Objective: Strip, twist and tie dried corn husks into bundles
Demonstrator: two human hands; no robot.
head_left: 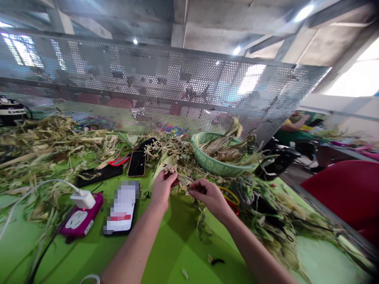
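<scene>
My left hand (161, 189) is closed, thumb against fingers, on a pale dried corn husk (166, 161) that spreads up and left behind it. A small tangled bit shows at its fingertips. Close by on the right, my right hand (209, 194) pinches the end of some thin husk strips (185, 180) that run between the two hands. The exact grip is partly hidden by the fingers. Both hands hover above the green table (168, 252), just in front of a heap of small husk scraps (174, 145).
A green basket (219, 167) holds brown husks. Left are a lit phone (126, 209), a dark phone (137, 163), red-handled scissors (120, 161) and a magenta power strip (79, 225) with cables. Husk piles (59, 138) lie leftward; a perforated metal screen (166, 86) stands behind; a red chair (343, 193) is right.
</scene>
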